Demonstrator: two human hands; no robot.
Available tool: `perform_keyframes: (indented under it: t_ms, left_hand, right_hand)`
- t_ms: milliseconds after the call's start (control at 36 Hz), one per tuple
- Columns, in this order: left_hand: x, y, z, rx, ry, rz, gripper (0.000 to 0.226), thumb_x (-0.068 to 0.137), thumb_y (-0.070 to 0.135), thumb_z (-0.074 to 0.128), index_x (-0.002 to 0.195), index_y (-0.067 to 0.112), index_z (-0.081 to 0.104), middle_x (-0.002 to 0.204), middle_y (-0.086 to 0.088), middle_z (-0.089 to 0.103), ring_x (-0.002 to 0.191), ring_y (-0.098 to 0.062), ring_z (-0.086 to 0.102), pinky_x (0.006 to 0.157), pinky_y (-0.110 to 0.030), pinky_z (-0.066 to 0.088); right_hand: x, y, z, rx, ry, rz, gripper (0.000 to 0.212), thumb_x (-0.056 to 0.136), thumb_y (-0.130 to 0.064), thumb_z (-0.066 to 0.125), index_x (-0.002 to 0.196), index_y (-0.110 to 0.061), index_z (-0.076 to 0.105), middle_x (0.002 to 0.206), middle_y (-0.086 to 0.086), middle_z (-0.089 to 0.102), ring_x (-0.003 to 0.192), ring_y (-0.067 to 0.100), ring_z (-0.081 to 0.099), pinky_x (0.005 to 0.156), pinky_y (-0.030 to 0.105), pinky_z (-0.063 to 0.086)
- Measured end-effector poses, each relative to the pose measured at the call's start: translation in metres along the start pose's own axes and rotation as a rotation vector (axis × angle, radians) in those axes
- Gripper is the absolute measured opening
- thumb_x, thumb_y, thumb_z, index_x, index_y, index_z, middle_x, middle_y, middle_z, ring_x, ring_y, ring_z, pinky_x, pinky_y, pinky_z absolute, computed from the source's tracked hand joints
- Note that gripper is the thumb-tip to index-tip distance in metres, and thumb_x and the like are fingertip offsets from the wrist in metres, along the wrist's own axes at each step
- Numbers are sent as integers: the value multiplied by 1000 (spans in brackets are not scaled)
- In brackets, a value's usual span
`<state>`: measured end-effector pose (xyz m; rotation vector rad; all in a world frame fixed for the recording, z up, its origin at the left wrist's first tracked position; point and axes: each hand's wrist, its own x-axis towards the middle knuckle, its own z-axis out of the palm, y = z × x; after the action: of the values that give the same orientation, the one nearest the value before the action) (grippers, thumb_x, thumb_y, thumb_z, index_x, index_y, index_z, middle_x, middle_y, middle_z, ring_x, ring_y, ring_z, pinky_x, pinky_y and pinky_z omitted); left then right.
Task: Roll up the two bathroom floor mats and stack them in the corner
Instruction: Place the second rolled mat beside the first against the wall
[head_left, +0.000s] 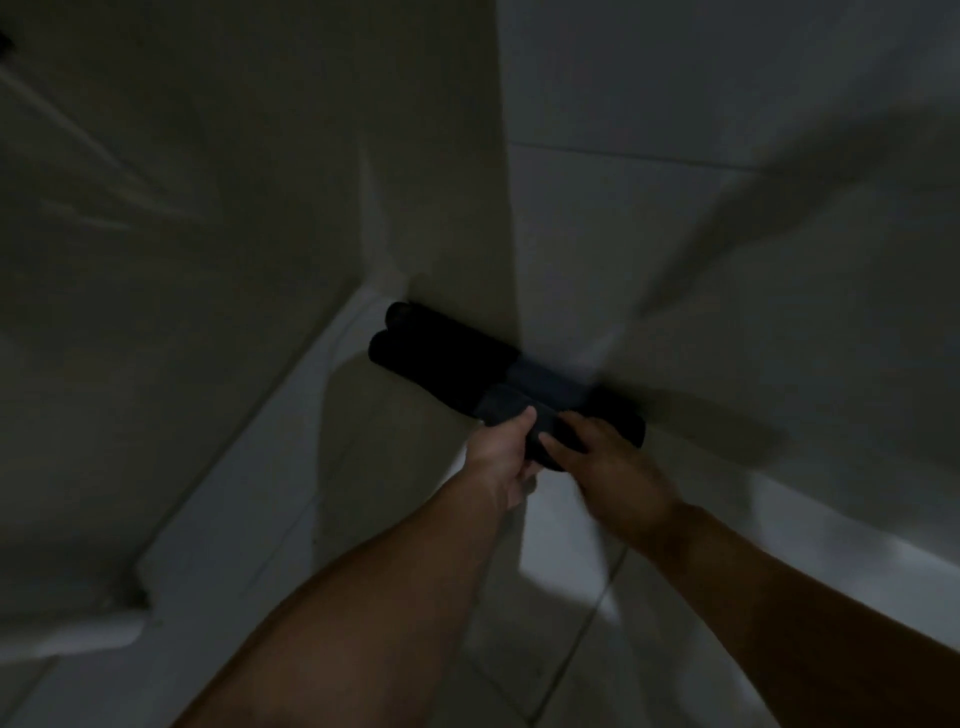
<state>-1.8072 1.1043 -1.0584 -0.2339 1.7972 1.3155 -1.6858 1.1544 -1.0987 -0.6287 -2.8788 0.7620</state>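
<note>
Two dark rolled mats lie side by side on the floor against the foot of the wall, in a dim corner. The rear roll (457, 332) touches the wall; the front roll (436, 369) lies against it, nearer to me. Both rolls have a paler band around the middle. My left hand (498, 452) grips the near end of the front roll from below and the side. My right hand (597, 447) rests on top of that same end with its fingers spread over it. The right ends of the rolls are hidden behind my hands.
A pale wall corner (511, 218) rises straight above the rolls. A white raised kerb (291, 395) runs diagonally to the left of them. Light floor tiles (561, 613) lie beneath my forearms. The room is dark and the view is blurred.
</note>
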Motion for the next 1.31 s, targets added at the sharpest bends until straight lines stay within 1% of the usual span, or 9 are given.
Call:
perform_keyframes:
  t_ms: [83,194,278,389,472,556,778,1083,1306]
  left_hand:
    - [16,1,1,-19,62,11,15,89,11,64,97,-1,62,85,-14,67,67,-24,65,57,-30,55]
    - [37,-6,-4,90,181,55,40,75,21,78,100,-7,65,100,-20,69,87,-34,68,80,-46,58]
    - [53,-19,-9,180,262,85,55,59,36,84,94,-3,68,98,-19,72,84,-32,70,82,-46,58]
    - [29,-9,-3,347,370,140,50,70,41,79,93,-1,67,93,-17,71,86,-33,69,80,-44,58]
    - [15,-6,0,480,427,184,55,82,43,68,111,-2,60,110,-20,67,100,-36,64,86,-40,54]
    - [-1,-7,3,632,390,243,49,91,33,58,128,3,50,126,-18,60,113,-35,58,88,-35,47]
    - [-74,-11,11,933,284,442,39,91,32,54,127,17,49,127,-9,56,110,-28,58,88,-36,49]
    - [-350,74,17,938,140,575,36,90,29,54,124,18,53,124,-4,57,109,-24,58,91,-37,49]
    - [-615,223,-12,996,161,867,31,90,27,55,118,17,58,116,-6,62,106,-25,59,86,-34,47]
  right_hand:
    - [7,2,-4,-72,-120,-13,65,89,0,45,149,-18,25,159,14,13,144,37,15,114,47,23]
    - [11,3,-8,-238,-209,-38,65,91,-10,40,150,-23,17,161,6,3,146,31,-2,116,48,-5]
    - [9,3,-11,-339,-316,-25,72,90,-14,42,151,-26,4,160,3,-10,145,32,-14,113,56,-11]
    - [7,2,-14,-299,-326,-5,77,87,-14,45,151,-25,4,160,5,-8,145,31,-13,114,55,-7]
    - [2,5,-17,-282,-315,-12,74,88,-16,45,151,-23,7,161,7,-4,146,30,-10,115,53,-4]
    - [-4,8,-25,-241,-321,-6,69,91,-17,43,151,-20,11,160,11,0,147,30,-4,117,48,0]
    - [-37,-17,-108,-103,-299,155,61,92,-18,48,148,-19,23,154,7,25,136,28,33,109,33,32]
    - [-157,-144,-353,62,-168,137,47,90,-12,47,137,-15,41,133,10,47,110,31,54,85,33,43]
    - [-219,-270,-587,1,-94,67,46,89,-16,50,135,-11,46,131,15,51,116,35,53,92,40,45]
